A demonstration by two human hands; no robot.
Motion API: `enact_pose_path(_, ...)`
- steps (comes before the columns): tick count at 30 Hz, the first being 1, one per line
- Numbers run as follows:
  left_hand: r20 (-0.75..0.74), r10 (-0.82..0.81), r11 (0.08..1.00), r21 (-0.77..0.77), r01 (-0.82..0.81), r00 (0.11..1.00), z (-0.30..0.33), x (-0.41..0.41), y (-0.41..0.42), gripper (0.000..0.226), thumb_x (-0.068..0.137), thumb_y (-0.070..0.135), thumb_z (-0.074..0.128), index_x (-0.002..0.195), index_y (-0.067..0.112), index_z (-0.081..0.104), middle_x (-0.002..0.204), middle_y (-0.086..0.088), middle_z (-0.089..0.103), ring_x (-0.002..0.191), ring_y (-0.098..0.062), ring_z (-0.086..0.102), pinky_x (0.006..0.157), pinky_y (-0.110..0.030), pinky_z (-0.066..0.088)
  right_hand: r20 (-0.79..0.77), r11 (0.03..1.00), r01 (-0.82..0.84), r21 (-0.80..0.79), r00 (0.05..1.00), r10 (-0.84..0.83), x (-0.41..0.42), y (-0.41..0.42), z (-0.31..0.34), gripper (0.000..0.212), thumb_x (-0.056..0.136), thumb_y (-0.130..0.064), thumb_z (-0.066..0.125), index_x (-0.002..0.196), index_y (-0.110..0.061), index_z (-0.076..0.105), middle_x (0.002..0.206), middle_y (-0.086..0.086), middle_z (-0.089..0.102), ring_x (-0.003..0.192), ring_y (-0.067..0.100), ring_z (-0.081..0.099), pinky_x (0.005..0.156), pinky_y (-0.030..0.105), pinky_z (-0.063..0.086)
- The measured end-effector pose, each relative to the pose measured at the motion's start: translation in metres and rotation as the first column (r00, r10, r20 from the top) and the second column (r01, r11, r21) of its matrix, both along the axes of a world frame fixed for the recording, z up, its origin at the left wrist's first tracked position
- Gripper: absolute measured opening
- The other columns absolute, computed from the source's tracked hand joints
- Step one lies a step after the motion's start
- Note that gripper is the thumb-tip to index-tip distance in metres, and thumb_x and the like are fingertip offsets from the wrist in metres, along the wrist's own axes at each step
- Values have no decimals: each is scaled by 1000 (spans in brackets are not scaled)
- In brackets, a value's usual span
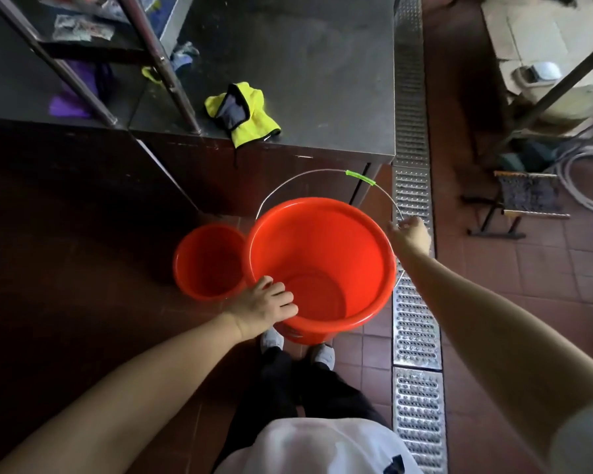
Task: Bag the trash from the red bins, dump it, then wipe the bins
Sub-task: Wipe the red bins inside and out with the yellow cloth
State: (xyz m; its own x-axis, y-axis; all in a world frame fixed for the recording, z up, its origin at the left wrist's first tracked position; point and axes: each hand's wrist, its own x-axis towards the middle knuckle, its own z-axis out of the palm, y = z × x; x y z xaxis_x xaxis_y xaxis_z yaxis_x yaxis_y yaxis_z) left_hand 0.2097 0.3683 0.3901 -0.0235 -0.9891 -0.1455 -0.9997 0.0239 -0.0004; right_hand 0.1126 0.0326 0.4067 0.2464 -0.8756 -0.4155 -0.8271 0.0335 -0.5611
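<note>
A: Where is the large red bin (322,258)?

B: On the tiled floor (545,268), just in front of the steel desk (288,63) and right before the person's shoes (273,338). Its inside shows bare red plastic all the way down.

A: And the hands?

B: The left hand (264,307) sits on the large bin's near-left rim, fingers curled over the edge into the bin — a grip grasping the rim. The right hand (409,236) is at the bin's right side, fingers closed on the wire handle (288,184), which is swung up and arches over the far side of the bin. The green sleeve (360,177) on the wire is beyond the bin, toward the desk.

A: The other bin?

B: A smaller red bin (208,261) stands touching the large bin's left side, lower and partly tucked behind its rim.

A: Anything else close by?

B: A yellow cloth (242,112) with a grey patch lies on the desk beyond the large bin, and a metal drain grate (415,323) runs along the floor just right of it.
</note>
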Motion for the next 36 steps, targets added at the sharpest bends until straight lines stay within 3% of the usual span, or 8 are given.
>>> enact_pose_path(7, 33, 90, 986, 140, -94, 995, 0, -3, -21, 32, 77, 8, 75, 96, 23, 53, 92, 7, 48, 92, -20, 48, 93, -42, 40, 90, 879, -445, -170, 881, 464, 41, 12, 40, 21, 88, -42, 65, 79, -23, 63, 76, -8, 61, 72, 18, 56, 63, 26, 38)
enact_pose_path(9, 34, 111, 983, 146, -115, 993, 0, -5, -27, 23, 83, 20, 73, 96, 21, 54, 94, 5, 51, 93, -22, 50, 92, -43, 40, 90, 790, -592, -157, 788, 609, 54, 16, 53, 12, 88, -36, 69, 80, -28, 68, 69, -11, 60, 63, 11, 55, 53, 21, 37)
enact_pose_path(12, 87, 216, 950, 213, -230, 973, 8, -7, -43, 32, 73, 33, 80, 95, 20, 61, 96, 1, 58, 92, -24, 56, 89, -44, 46, 28, 644, -763, -64, 643, 765, 67, 31, 58, 8, 89, -32, 68, 94, -28, 73, 73, -10, 62, 64, 7, 56, 46, 13, 34)
enact_pose_path(17, 131, 249, 910, 307, -278, 960, 13, -1, -56, 62, 74, 40, 77, 126, 20, 50, 127, -7, 49, 119, -32, 46, 109, -50, 31, -9, 607, -794, -11, 607, 794, 67, 52, 28, 11, 95, -23, 61, 99, -16, 69, 87, 7, 66, 80, 26, 62, 63, 28, 39)
enact_pose_path(19, 162, 263, 910, 286, -301, 951, 16, 8, -57, 68, 70, 45, 80, 129, 23, 52, 131, -6, 51, 120, -31, 50, 107, -47, 35, -48, 574, -819, -1, 573, 818, 68, 56, 17, 14, 97, -21, 58, 101, -12, 67, 92, 11, 68, 87, 30, 63, 68, 32, 41)
enact_pose_path(26, 42, 398, 912, 85, -400, 916, -22, 45, -83, 49, 78, 23, 64, 128, 23, 65, 130, -10, 62, 118, -31, 60, 100, -43, 49, -103, 484, -874, 53, 477, 873, 63, 69, -51, 10, 95, -10, 54, 94, -17, 61, 102, 8, 67, 95, 32, 65, 70, 33, 41)
enact_pose_path(32, -126, 490, 856, 256, -449, 863, -122, 88, -121, 75, 92, 23, 48, 157, 24, 10, 164, -6, 12, 150, -27, 11, 121, -43, 14, -155, 476, -879, -9, 472, 868, 95, 44, -132, 26, 100, -9, 47, 122, -11, 61, 118, 11, 62, 109, 34, 61, 86, 37, 45)
enact_pose_path(36, -179, 504, 847, 295, -442, 845, -194, 115, -150, 81, 91, 22, 48, 157, 25, 2, 165, -3, 7, 150, -26, 9, 120, -42, 14, -261, 488, -872, -34, 479, 838, 123, 17, -195, 35, 100, -10, 44, 133, -16, 55, 127, 6, 58, 119, 32, 52, 96, 40, 43)
